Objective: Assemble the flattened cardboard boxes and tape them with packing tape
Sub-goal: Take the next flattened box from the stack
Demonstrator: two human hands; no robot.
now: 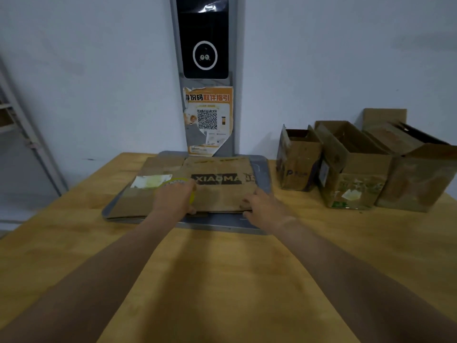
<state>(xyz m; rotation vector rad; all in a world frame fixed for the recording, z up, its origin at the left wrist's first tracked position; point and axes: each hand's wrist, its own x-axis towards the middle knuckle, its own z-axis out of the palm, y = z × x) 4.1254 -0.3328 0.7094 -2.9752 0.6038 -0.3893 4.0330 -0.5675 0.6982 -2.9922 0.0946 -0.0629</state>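
A stack of flattened cardboard boxes (222, 194) lies on a grey platform (222, 222) at the far middle of the wooden table; the top one bears a black printed band. A yellow roll of packing tape (176, 180) rests on the stack's left half. My left hand (173, 198) covers the roll, fingers curled around it. At the stack's near right edge, my right hand (262, 206) has fingers on top of the top sheet and its thumb at the edge beneath.
Three assembled open-topped boxes stand at the right against the wall: a small one (298, 167), a middle one (353, 174) and a large one (418, 174). A grey post with a screen and QR poster (209, 120) rises behind the platform. A metal shelf frame (27, 134) stands left.
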